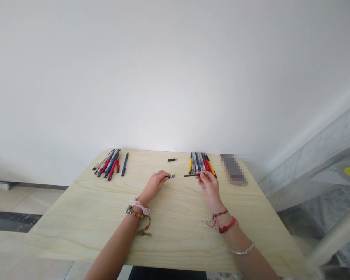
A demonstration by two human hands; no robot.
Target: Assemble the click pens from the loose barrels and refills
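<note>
My left hand (156, 184) is closed on a pen barrel (172, 176); only its short, clear-and-dark end shows past the fingers. Between the fingertips of my right hand (209, 184) is a thin black pen refill (190, 175), level, its pale tip pointing left toward the barrel. A small gap separates the two pieces, both held above the middle of the table. Behind them lies a small black pen part (172, 160). Beyond my right hand is a row of pens (196, 161) in yellow, blue, red and clear, partly hidden by the hand.
On the left of the wooden table (175, 225) lies a loose pile of pens (107, 164), with one blue pen (125, 164) apart from it. A dark, blurred-out flat object (234, 169) is at the right. A white wall (175, 77) stands along the back edge.
</note>
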